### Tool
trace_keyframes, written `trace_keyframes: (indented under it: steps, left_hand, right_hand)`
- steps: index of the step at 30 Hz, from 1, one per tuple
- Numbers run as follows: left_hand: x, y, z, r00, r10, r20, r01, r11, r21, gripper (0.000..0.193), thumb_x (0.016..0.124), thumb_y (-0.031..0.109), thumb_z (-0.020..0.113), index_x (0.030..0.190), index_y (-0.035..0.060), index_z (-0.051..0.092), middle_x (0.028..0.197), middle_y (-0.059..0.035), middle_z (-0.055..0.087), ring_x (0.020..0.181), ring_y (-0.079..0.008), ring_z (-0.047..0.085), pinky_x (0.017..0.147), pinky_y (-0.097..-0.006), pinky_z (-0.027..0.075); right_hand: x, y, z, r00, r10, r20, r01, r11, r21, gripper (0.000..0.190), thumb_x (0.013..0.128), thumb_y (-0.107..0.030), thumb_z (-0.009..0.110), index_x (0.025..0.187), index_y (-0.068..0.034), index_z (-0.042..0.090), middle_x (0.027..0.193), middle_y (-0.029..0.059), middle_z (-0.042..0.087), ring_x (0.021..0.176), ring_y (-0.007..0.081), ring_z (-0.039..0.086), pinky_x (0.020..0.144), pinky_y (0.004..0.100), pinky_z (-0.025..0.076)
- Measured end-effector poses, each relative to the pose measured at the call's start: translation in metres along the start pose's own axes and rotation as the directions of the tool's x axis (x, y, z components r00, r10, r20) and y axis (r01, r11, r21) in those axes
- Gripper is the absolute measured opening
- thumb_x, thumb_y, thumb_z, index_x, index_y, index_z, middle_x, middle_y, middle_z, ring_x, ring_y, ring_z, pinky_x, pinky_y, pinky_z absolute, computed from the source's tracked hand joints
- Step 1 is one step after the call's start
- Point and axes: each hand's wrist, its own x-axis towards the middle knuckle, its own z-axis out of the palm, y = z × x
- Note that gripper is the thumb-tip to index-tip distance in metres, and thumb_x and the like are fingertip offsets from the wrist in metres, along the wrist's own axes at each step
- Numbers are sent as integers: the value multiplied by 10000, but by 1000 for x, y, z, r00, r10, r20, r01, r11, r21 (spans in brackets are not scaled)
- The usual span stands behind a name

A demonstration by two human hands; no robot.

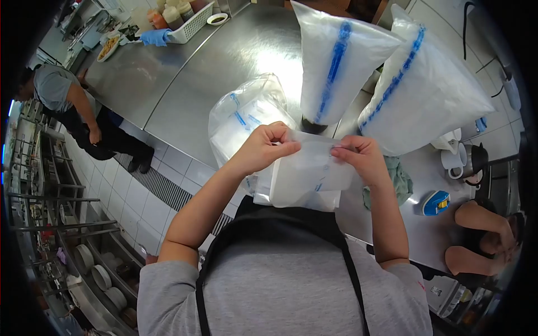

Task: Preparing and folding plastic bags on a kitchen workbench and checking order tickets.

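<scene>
Between finger and thumb, my left hand (273, 145) pinches the upper left edge of a translucent plastic bag (311, 168) with blue print. Its upper right edge is pinched by my right hand (359, 155). The bag hangs close to the black apron, over more flat plastic that shows below it. Behind my left hand, a large clear plastic bag (239, 113) with white and blue-printed contents lies on the steel counter (176, 126). Beyond my right hand stand two full white plastic sacks, one (336, 71) nearer the middle and one (424, 92) further right, each with a blue stripe.
A green cloth (399, 180), a blue tape dispenser or similar item (436, 203) and white mugs (454, 157) are on the right. At upper left are a white basket (193, 25) of sauce bottles and a plate of food (108, 48). People are at far left and far right.
</scene>
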Motion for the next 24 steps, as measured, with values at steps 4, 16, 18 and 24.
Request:
trace_keyframes:
  steps: [4, 16, 18, 24]
  left_hand:
    - [16, 24, 14, 994, -95, -53, 75, 952, -298, 93, 757, 81, 658, 710, 32, 594, 787, -33, 624, 666, -55, 542, 582, -190, 419]
    - [33, 46, 12, 999, 41, -9, -39, 838, -545, 153, 788, 99, 604, 662, 58, 527, 663, 13, 532, 605, -45, 486, 531, -196, 383]
    - [35, 42, 13, 998, 27, 58, 8, 847, -532, 289, 793, 107, 607, 563, 88, 432, 608, 54, 472, 555, -24, 408, 500, -191, 323]
    - [32, 46, 10, 960, 232, 154, -197, 957, -212, 283, 809, 83, 565, 567, 33, 426, 665, -26, 536, 639, -82, 507, 609, -198, 388]
  right_hand:
    - [9, -11, 9, 995, -68, 75, 86, 963, -256, 111, 774, -34, 613, 868, 25, 613, 680, 0, 580, 616, 61, 514, 589, 194, 400]
    - [22, -44, 2, 958, -285, 23, 277, 946, 168, 84, 839, -80, 558, 828, -16, 505, 739, -4, 565, 612, 46, 498, 570, 167, 398]
    - [24, -48, 16, 882, -471, -8, 465, 870, 163, 83, 844, -78, 546, 837, -16, 491, 716, -7, 547, 620, 48, 499, 574, 163, 399]
    - [15, -43, 4, 813, -535, 229, 464, 833, 301, 108, 807, -57, 572, 855, -15, 486, 697, 6, 519, 647, 81, 505, 665, 210, 422]
